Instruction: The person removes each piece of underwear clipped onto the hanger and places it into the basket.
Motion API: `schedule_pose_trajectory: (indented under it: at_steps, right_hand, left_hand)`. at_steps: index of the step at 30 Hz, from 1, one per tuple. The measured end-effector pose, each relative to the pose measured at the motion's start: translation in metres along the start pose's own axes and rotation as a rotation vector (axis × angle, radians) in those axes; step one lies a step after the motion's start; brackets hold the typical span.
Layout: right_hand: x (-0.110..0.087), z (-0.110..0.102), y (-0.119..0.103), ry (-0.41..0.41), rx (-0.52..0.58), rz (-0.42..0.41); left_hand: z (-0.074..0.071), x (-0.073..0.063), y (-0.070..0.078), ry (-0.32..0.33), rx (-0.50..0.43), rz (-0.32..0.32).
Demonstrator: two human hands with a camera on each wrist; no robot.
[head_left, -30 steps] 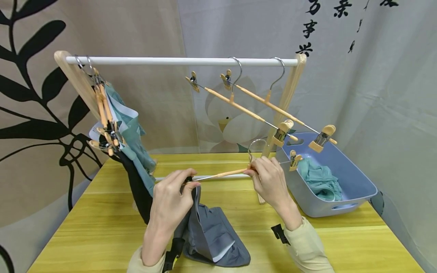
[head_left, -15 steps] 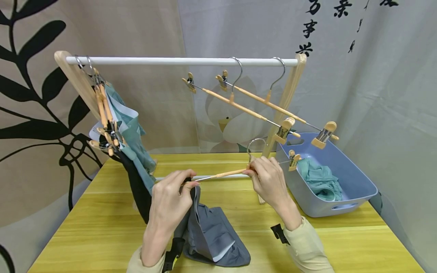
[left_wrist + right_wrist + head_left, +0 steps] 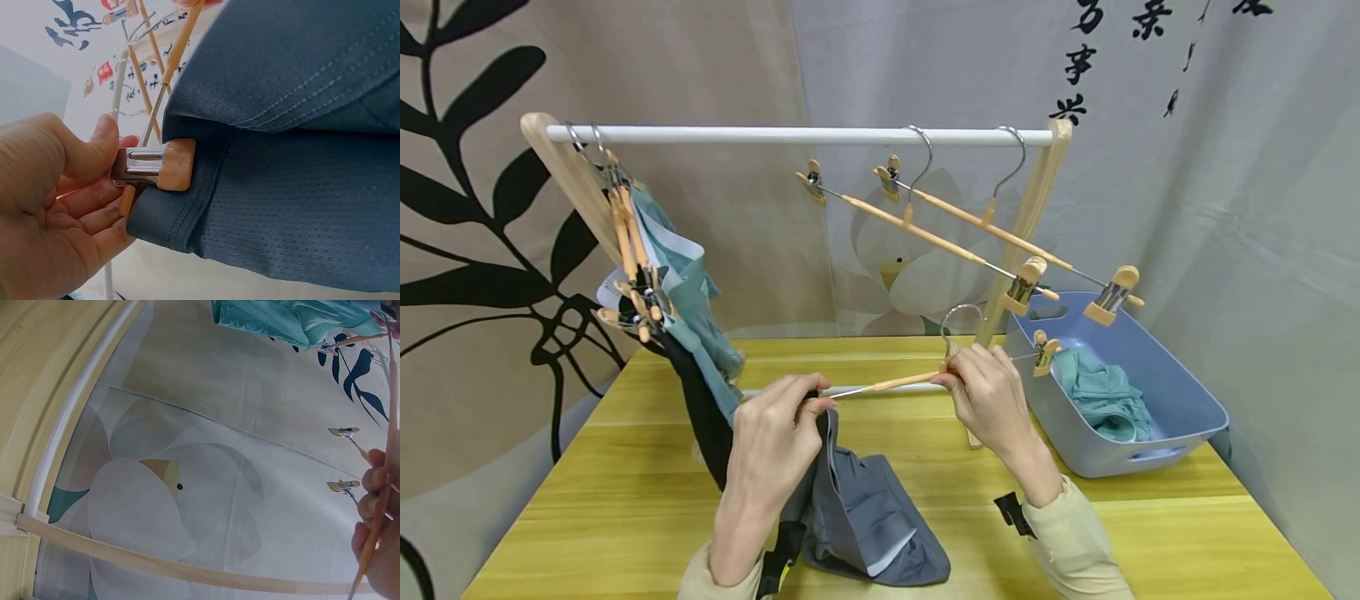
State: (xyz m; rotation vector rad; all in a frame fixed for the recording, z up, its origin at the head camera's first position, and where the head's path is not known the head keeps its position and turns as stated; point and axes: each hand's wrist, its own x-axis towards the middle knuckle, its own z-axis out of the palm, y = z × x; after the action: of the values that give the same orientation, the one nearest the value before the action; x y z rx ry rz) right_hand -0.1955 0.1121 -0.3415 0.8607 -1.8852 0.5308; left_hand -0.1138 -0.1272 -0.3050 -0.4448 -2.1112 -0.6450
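A clip hanger with a wooden bar (image 3: 906,381) and a metal hook is held low over the table. My left hand (image 3: 775,458) pinches its left-end clip (image 3: 178,164) between thumb and fingers. The clip's wooden tip lies on the stitched edge of a dark blue-grey garment (image 3: 300,206), which hangs down onto the table in the head view. My right hand (image 3: 988,396) grips the bar close under the hook. Beyond it, the right-end clip (image 3: 1044,353) sticks out with no cloth in it.
A wooden rack with a white rod (image 3: 760,135) stands behind my hands. Two bare clip hangers (image 3: 940,242) hang at its right, and hangers with teal and black garments (image 3: 692,292) at its left. A blue basket (image 3: 1093,454) holds teal cloth (image 3: 1101,396) at the right.
My hands and the held hanger barely move. The two bare hangers on the rod have swung slightly, their far clips shifting to the left.
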Motion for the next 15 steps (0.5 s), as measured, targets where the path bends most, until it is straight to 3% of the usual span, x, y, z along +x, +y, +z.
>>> schedule_pose_trajectory:
  at_steps: [15]
  right_hand:
    - [0.0011,0.0002,0.0005,0.014,0.000,-0.013]
  left_hand:
    - [-0.0009,0.0004,0.0017,0.021,0.013,0.019]
